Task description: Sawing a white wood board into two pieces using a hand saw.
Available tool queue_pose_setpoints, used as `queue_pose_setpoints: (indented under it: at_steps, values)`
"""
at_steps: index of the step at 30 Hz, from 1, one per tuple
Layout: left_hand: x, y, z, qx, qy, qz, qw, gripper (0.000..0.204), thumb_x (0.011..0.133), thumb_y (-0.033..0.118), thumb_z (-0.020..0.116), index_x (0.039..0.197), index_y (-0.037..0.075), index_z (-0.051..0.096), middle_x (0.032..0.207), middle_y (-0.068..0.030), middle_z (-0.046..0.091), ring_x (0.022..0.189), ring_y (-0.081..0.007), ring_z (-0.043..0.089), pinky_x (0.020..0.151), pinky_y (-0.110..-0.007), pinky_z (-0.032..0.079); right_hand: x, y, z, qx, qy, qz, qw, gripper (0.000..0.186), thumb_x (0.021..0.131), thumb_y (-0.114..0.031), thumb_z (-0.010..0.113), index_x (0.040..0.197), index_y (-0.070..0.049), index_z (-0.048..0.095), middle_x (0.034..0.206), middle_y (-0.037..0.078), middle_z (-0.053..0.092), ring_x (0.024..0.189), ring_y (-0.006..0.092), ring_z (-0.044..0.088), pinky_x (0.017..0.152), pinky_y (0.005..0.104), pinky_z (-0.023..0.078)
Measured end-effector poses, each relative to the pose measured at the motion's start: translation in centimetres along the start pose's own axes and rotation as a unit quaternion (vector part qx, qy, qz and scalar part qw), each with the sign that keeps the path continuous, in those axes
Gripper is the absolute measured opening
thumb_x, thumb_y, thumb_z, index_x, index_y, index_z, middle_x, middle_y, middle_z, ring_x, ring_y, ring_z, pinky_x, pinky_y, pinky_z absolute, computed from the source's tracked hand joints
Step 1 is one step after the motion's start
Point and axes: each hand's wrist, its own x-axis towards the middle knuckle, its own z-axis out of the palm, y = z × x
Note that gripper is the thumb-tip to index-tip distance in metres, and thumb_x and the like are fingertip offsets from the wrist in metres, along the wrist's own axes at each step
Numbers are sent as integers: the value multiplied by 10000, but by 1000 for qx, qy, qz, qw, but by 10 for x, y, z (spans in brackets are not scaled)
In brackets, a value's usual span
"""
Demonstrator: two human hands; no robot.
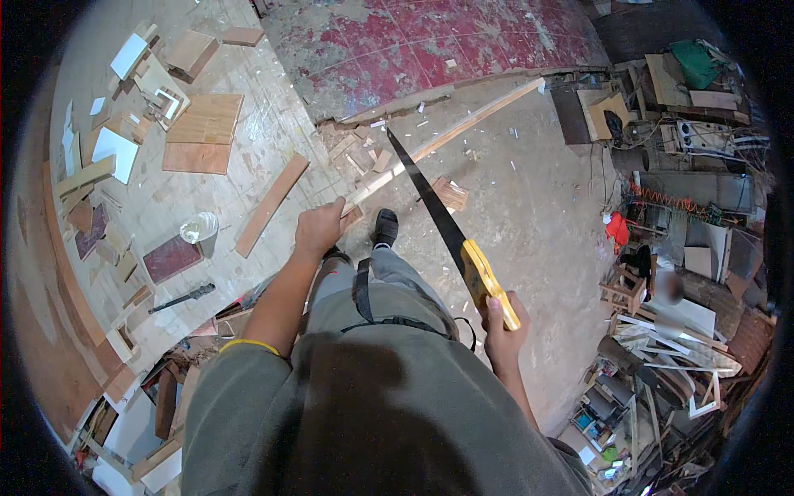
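At the bench's right edge, my left hand (318, 227) is closed around a long, pale wooden strip (451, 136), which extends diagonally away to the upper right. My right hand (504, 331) grips the yellow handle of a handsaw (438, 212). Its dark blade points forward and crosses over the strip in this view; whether it touches the wood is unclear. Below the strip are my shoes (385, 227) and a small board (451, 193) on the floor.
The pale workbench (273, 124) at left holds boards (203, 132), a plank (271, 205), a white container (197, 227) and a dark tool (182, 298). Clutter (686, 331), cables and an orange coiled hose (670, 198) line the right. A red-painted floor area (430, 50) lies ahead.
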Motion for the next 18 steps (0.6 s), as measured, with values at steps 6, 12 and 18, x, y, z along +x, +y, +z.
queue_pose_setpoints:
  at_steps: [6, 12, 18]
  values:
    - [10, 5, -18, -9, -44, -35, 998, 431, 946, 513, 582, 962, 83, 608, 765, -165, 702, 708, -365, 706, 589, -501, 539, 37, -2, 52, 39, -53, -29, 997, 224, 978, -178, 676, 843, -10, 616, 667, 8, 532, 630, 69, 474, 555, 264, 388]
    - [13, 13, -9, 16, -17, -6, 1000, 430, 957, 526, 563, 986, 101, 627, 802, -127, 714, 726, -323, 720, 603, -462, 562, 58, -12, 88, 25, -82, -144, 986, 228, 983, -191, 677, 878, 7, 634, 665, 42, 575, 605, 83, 503, 546, 281, 417]
    - [2, -1, -3, 14, 10, 38, 999, 424, 964, 524, 551, 984, 106, 625, 831, -114, 718, 759, -307, 727, 620, -455, 567, 72, 8, 112, 36, -70, -134, 988, 239, 989, -205, 669, 888, 10, 643, 659, 63, 590, 595, 94, 518, 544, 293, 425]
